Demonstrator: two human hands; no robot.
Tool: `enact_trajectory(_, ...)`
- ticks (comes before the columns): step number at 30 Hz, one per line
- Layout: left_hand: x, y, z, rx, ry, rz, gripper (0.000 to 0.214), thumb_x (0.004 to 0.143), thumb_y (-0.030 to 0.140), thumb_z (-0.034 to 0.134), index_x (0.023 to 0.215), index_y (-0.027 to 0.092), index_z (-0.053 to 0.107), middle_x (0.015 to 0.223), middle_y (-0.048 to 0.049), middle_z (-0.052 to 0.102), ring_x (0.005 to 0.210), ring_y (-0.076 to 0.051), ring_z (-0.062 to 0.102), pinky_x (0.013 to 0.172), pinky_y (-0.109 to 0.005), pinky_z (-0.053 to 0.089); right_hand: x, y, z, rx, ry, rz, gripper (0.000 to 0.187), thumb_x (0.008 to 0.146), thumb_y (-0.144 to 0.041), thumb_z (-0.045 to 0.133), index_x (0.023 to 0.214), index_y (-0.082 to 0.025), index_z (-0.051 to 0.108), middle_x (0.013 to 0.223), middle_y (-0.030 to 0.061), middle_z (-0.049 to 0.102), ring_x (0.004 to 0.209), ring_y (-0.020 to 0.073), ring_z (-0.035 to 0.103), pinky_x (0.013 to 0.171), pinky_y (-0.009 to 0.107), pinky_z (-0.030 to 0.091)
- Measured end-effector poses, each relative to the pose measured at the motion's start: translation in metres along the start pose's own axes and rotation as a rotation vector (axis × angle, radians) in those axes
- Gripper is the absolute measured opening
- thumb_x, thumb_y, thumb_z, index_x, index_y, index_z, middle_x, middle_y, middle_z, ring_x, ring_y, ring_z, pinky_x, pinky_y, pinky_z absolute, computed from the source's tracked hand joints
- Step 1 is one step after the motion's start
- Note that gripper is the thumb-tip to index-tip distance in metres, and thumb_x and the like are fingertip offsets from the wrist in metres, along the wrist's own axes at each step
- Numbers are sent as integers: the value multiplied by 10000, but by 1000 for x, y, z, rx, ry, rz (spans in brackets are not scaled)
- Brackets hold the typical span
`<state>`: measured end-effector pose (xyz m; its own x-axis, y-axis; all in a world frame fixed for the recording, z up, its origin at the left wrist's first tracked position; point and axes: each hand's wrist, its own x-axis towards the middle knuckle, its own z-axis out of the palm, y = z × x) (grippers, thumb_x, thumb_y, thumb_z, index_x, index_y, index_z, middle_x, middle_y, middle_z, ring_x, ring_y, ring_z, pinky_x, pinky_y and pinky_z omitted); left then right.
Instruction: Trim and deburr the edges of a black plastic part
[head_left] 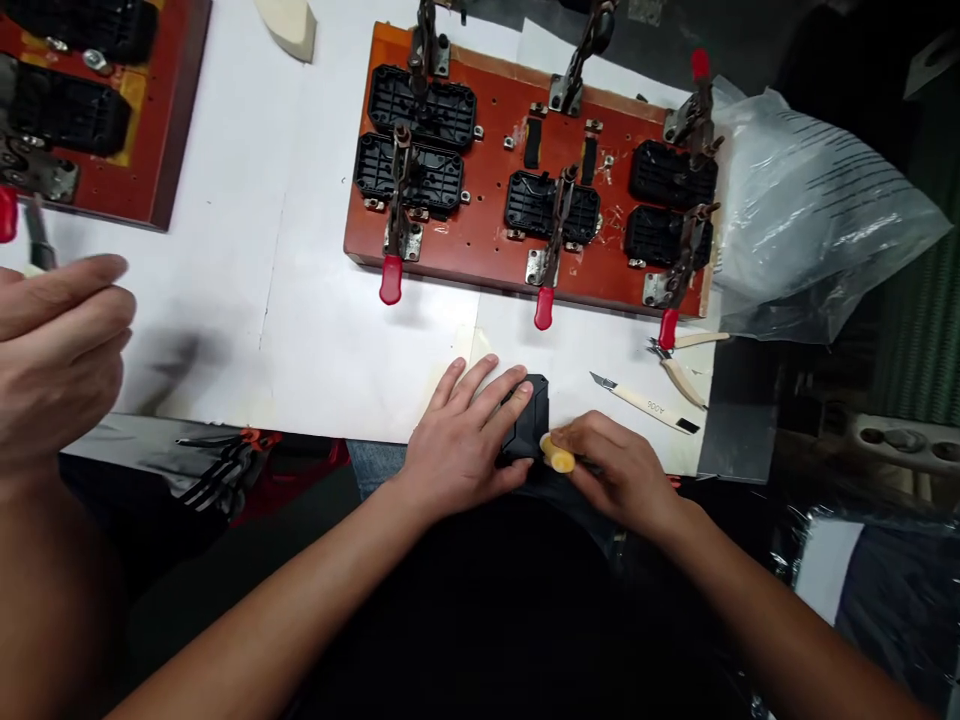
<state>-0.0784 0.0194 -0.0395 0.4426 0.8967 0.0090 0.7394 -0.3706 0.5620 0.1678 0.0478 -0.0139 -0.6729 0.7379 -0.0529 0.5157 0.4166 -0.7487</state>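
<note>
My left hand (461, 435) lies over a small black plastic part (529, 418) at the table's front edge, fingers spread across it and pressing it down. My right hand (615, 465) is closed around a tool with a yellow handle (557, 455), whose end meets the black part's right side. The tool's tip is hidden by my fingers. Both forearms reach in from the bottom of the view.
An orange-brown fixture board (495, 215) with several black parts and red-handled toggle clamps (391, 278) sits behind. A craft knife (645, 402) and cutting pliers (679, 365) lie at right, beside a clear plastic bag (810, 210). Another person's hand (56, 350) is at left near a second fixture (161, 120).
</note>
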Motion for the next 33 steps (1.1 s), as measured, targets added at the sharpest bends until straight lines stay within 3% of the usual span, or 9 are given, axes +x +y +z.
enact_trajectory(6,1,0,-1,6,5,-7,771,901,472,701,1578,185,470,1694,-95,437,1598,-379,316,1347,-596,144,16,6,-2,-62,206,9,194,1000,-108,624,1127,-254,634,1046,45,687,969,207,664,830,344,555)
enact_trajectory(12,0,0,-1,31,0,-3,763,919,527,669,1573,181,486,1697,-77,435,1605,-369,304,1352,-591,148,8,2,1,70,84,79,140,1003,-187,692,1118,-253,646,1028,33,684,912,194,669,777,319,542)
enact_trajectory(16,1,1,-1,55,9,-15,737,939,508,648,1579,182,480,1693,-76,442,1596,-358,326,1349,-584,167,23,1,1,11,265,116,117,983,-238,742,1033,-252,637,937,21,644,835,199,628,737,332,517)
enact_trajectory(21,1,0,2,63,25,19,743,939,524,636,1570,160,490,1690,-100,443,1592,-374,334,1341,-603,182,24,-10,7,105,82,173,120,989,-259,738,1007,-249,619,905,-7,611,759,158,592,670,303,479)
enact_trajectory(26,0,1,4,75,43,-6,749,933,517,657,1570,162,488,1687,-99,449,1585,-376,348,1342,-607,186,35,-5,6,36,318,197,156,960,-225,769,996,-237,618,874,-23,564,723,142,564,669,290,472)
enact_trajectory(30,1,1,4,68,32,11,761,931,531,652,1573,157,488,1693,-96,438,1588,-372,342,1342,-603,186,40,-6,6,-10,248,186,164,950,-213,770,978,-230,610,855,-28,546,713,140,542,653,290,446)
enact_trajectory(33,1,2,4,72,40,-11,750,929,518,655,1570,161,495,1691,-88,444,1582,-367,354,1342,-595,191,42,-8,8,-73,355,199,189,940,-231,786,947,-229,598,847,-28,558,692,141,526,647,297,437)
